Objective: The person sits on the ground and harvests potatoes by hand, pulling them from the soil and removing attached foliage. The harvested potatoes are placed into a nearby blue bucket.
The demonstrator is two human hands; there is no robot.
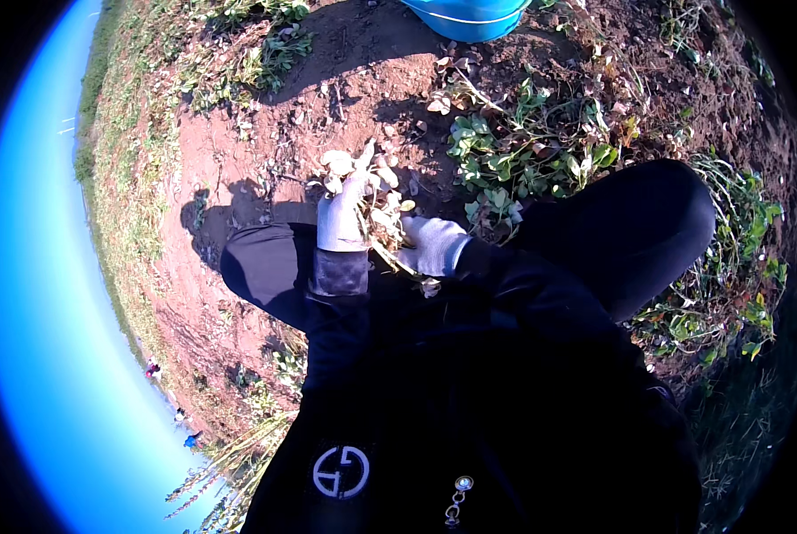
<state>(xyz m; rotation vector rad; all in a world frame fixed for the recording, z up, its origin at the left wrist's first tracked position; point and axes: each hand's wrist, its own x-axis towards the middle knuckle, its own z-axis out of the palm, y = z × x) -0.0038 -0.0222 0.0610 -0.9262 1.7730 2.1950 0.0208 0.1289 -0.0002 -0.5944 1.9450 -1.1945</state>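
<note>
Both hands are close together above my lap, in pale knitted gloves. Held between them is an uprooted peanut plant (386,230), a dry tangle of stems, roots and pale pods. My left hand (345,207) reaches up along its left side, with peanut pods (337,163) clustered around the fingers. On the lower right, my right hand (436,245) closes over the stem end. Its fingertips are partly hidden by the plant.
A blue bucket (472,20) stands on the soil ahead. Leafy peanut plants (505,153) lie to the right of my hands, and more plants (258,60) at the upper left. My bent knees (265,267) flank the hands. Distant people (191,439) appear at the lower left.
</note>
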